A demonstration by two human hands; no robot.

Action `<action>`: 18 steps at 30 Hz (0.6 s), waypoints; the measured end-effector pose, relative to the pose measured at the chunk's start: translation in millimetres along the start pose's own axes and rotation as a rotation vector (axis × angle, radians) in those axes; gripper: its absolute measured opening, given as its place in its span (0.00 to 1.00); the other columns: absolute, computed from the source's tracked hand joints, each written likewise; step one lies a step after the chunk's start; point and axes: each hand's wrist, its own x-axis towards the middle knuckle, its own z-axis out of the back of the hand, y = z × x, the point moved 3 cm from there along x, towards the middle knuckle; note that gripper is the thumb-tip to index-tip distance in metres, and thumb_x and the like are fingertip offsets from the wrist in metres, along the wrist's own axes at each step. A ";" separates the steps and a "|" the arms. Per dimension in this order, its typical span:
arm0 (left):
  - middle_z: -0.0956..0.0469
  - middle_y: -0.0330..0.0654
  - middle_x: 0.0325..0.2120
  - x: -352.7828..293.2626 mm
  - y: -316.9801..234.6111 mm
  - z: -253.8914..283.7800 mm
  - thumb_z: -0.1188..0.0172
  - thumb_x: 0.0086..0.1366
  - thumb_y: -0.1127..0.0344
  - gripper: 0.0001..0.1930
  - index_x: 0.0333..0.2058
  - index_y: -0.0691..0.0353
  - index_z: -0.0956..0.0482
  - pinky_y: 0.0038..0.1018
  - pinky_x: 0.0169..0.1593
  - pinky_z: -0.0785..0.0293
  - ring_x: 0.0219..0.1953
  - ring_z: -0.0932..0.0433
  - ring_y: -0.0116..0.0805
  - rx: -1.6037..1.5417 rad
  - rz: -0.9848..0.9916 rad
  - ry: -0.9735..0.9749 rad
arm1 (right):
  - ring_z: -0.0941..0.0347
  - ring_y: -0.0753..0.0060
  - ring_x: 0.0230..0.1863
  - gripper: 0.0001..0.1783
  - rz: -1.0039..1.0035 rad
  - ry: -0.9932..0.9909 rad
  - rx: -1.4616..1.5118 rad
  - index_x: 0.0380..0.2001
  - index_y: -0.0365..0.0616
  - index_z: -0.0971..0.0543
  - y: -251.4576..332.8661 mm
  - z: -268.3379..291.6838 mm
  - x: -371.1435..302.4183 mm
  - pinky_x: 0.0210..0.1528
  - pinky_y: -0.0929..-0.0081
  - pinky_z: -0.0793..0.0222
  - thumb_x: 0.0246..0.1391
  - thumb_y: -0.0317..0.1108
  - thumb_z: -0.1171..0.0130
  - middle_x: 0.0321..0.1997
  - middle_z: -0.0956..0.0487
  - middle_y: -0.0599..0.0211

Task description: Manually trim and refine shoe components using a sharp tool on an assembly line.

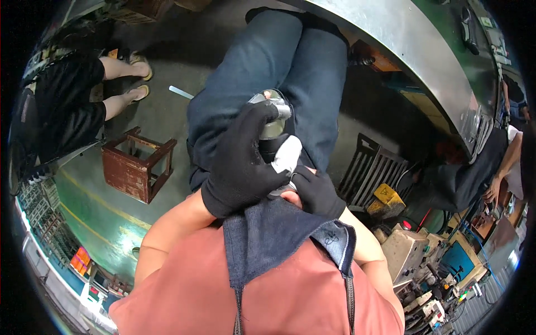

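My left hand, in a black glove, curls its fingers round a shiny rounded metal piece between my thighs. Something silvery covers the end of one finger there, and bare fingertip skin shows beside it. My right hand, also black-gloved, is bent in close below the metal piece with its fingers closed. Between the two hands sits a white wrapping; whether it covers a finger or is a held cloth, I cannot tell. What my right fingers grip is hidden. A dark blue apron hangs at my chest.
A metal-topped table curves along the front right. To my left stand a brown wooden stool and a person in sandals. A slatted dark chair, a yellow object and machinery are at my right, with another person beyond.
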 end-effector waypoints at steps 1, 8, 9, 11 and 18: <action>0.25 0.53 0.44 -0.2 -1.1 -0.1 0.32 0.49 0.72 0.26 0.47 0.66 0.29 0.35 0.58 0.32 0.50 0.25 0.48 0.013 -0.008 -0.002 | 0.24 0.53 0.38 0.21 0.044 -0.050 -0.066 0.35 0.39 0.24 -3.2 2.6 1.4 0.38 0.62 0.29 0.50 0.47 0.36 0.38 0.24 0.56; 0.26 0.54 0.47 -1.7 8.5 -2.7 0.26 0.46 0.63 0.36 0.52 0.67 0.33 0.36 0.64 0.39 0.52 0.26 0.49 -0.067 0.108 0.051 | 0.23 0.53 0.42 0.23 0.237 -0.041 -0.132 0.39 0.42 0.22 -55.0 -12.0 8.0 0.46 0.62 0.28 0.45 0.48 0.35 0.42 0.21 0.59; 0.27 0.54 0.49 -1.8 8.9 -1.7 0.26 0.45 0.63 0.38 0.54 0.67 0.33 0.37 0.65 0.42 0.55 0.27 0.50 -0.116 0.116 0.078 | 0.23 0.54 0.42 0.25 0.238 -0.015 -0.058 0.36 0.40 0.24 -55.0 -11.9 9.0 0.46 0.61 0.28 0.47 0.53 0.37 0.43 0.22 0.58; 0.28 0.55 0.51 -3.4 15.0 -1.4 0.25 0.45 0.62 0.40 0.56 0.67 0.34 0.37 0.66 0.44 0.57 0.29 0.51 -0.167 0.129 0.101 | 0.25 0.52 0.46 0.26 -0.376 0.192 0.428 0.38 0.40 0.23 -69.0 -25.4 -14.4 0.50 0.59 0.29 0.48 0.53 0.37 0.43 0.23 0.53; 0.32 0.52 0.57 13.2 115.5 -34.8 0.46 0.66 0.51 0.31 0.61 0.66 0.37 0.38 0.66 0.42 0.61 0.33 0.48 -0.747 0.026 0.209 | 0.25 0.49 0.43 0.24 0.152 -0.102 -0.166 0.42 0.42 0.22 -49.4 3.9 0.7 0.46 0.60 0.30 0.51 0.50 0.37 0.41 0.22 0.54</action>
